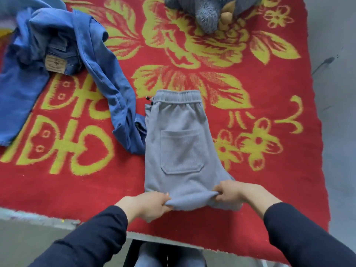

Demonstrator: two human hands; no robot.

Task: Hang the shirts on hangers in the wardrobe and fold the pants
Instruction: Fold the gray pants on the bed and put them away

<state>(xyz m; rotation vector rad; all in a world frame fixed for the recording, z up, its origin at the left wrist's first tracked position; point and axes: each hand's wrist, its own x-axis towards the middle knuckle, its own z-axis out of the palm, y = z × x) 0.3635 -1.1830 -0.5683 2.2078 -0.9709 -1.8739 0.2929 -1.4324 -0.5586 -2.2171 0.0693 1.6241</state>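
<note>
L hand [148,204] & R hand [227,193] are both pinching near fold of grey pants [177,143], lying on red blanket [96,189], waistband far side.

Worktop [38,216], pale near edge showing, covered by a red blanket [77,191] woven with yellow flowers, leaves and characters; the blanket's fringed edge overhangs the near side. On the blanket: one pair of grey sweatpants [185,147], folded lengthwise, elastic waistband [178,96] at the far end, patch pocket [181,157] uppermost, dark-tipped drawcord [149,101] at the left of the waist. One blue denim shirt [119,97], crumpled, its sleeve end touching the sweatpants' left edge. One pair of blue jeans [63,54] with a tan waist label [55,63], heaped under the shirt at far left. One grey-blue plush toy [208,12] at the far edge, partly out of frame.
</note>
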